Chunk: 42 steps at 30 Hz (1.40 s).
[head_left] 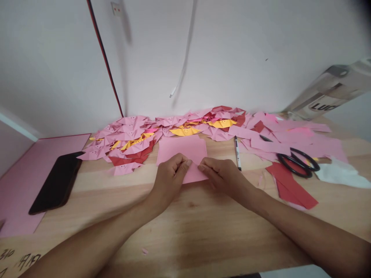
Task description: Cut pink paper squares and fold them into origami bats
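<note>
A pink paper sheet (183, 150) lies flat on the wooden table (185, 220) in front of me. My left hand (169, 177) pinches the sheet's near edge, fingers curled and pressed on it. My right hand (223, 174) pinches the same edge from the right, its fingertips almost meeting those of the left. The near corner of the sheet is folded up between the two hands. Both forearms reach in from the bottom of the view.
A heap of folded pink, red and yellow paper figures (162, 131) lines the wall. A black phone (56, 181) lies on large pink paper (20, 185) at left. A pen (237, 152), black scissors (298, 162), red paper strips (291, 185) and white paper (342, 173) lie to the right.
</note>
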Motion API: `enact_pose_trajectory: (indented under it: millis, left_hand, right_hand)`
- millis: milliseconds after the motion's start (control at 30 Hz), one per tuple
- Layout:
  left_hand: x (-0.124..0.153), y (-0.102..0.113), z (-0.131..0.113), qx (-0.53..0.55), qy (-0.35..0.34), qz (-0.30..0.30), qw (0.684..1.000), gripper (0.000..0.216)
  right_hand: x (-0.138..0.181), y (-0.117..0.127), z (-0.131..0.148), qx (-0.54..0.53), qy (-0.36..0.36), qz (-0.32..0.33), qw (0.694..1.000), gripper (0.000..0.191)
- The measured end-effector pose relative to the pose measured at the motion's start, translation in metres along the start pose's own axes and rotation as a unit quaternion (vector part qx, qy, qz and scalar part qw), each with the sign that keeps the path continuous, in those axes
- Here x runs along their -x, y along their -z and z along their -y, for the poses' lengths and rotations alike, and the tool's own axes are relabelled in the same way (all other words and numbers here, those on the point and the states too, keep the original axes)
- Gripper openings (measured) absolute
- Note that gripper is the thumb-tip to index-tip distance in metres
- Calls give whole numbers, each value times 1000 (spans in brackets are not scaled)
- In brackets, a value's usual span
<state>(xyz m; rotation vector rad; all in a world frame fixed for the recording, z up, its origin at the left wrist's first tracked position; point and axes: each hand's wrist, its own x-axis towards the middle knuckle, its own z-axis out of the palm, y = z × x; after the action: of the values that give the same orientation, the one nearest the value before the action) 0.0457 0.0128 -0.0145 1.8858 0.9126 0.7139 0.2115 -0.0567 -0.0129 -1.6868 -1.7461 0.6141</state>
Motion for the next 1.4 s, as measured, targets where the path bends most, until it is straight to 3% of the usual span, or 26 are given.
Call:
enact_pose_trajectory:
  millis: [233, 500, 833, 1033, 1233, 1400]
  left_hand:
    - [-5, 6, 3, 5, -1, -39, 999, 26]
    - [-9, 11, 6, -5, 2, -35, 999, 27]
    - [0, 4, -1, -23, -25, 73, 997, 26]
    - [2, 2, -1, -25, -16, 79, 996, 26]
    - [4, 0, 0, -38, -37, 97, 994, 22]
    - [4, -1, -1, -31, -19, 116, 993, 23]
  right_hand:
    - [-2, 4, 1, -62, -48, 21, 997, 40]
    - [-3, 6, -4, -72, -41, 35, 996, 44]
    - [1, -2, -2, -101, 2, 34, 994, 28]
    - [1, -2, -5, -91, -8, -5, 996, 31]
    - [1, -1, -4, -88, -10, 15, 996, 28]
    - [2, -2, -5, -67, 8, -6, 998, 30]
